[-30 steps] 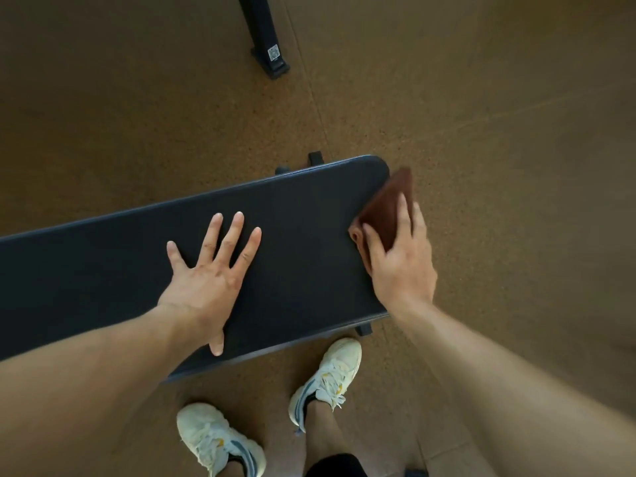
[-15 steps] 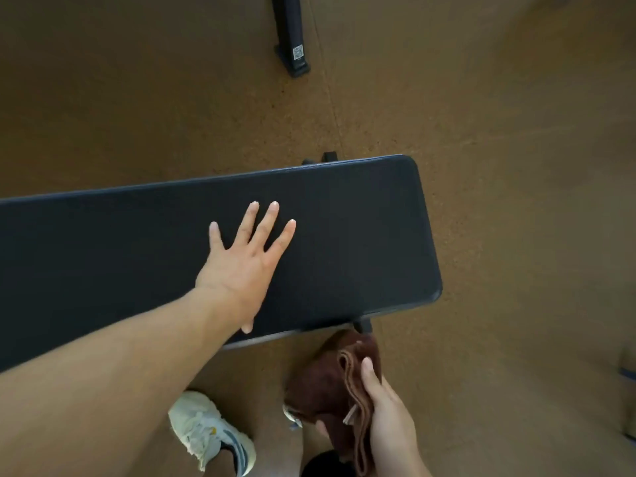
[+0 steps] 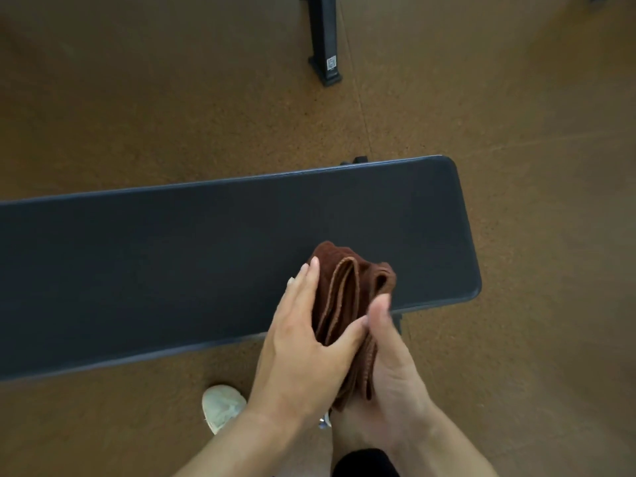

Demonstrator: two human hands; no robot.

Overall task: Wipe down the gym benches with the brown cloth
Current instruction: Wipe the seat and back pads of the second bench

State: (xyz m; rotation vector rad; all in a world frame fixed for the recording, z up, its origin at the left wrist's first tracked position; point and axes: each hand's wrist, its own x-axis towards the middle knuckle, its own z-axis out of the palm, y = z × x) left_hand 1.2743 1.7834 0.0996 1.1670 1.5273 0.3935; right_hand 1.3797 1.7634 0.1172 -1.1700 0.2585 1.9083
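A flat black padded gym bench (image 3: 172, 263) runs from the left edge to a rounded end at the right. The brown cloth (image 3: 347, 290), folded into several layers, is held between both hands above the bench's near edge. My left hand (image 3: 306, 346) presses flat against the cloth's left side, fingers straight. My right hand (image 3: 389, 366) cups it from the right and below, thumb up along its edge. Neither hand touches the bench pad.
Brown speckled rubber floor lies all around. A black equipment foot (image 3: 325, 46) with a small label stands on the floor beyond the bench. My white shoe (image 3: 220, 406) shows on the floor in front of the bench, and a bench leg (image 3: 354, 160) peeks out behind.
My left hand has lifted off the bench pad and come onto the cloth. My right hand has raised the cloth from beside my leg to above the bench's near edge.
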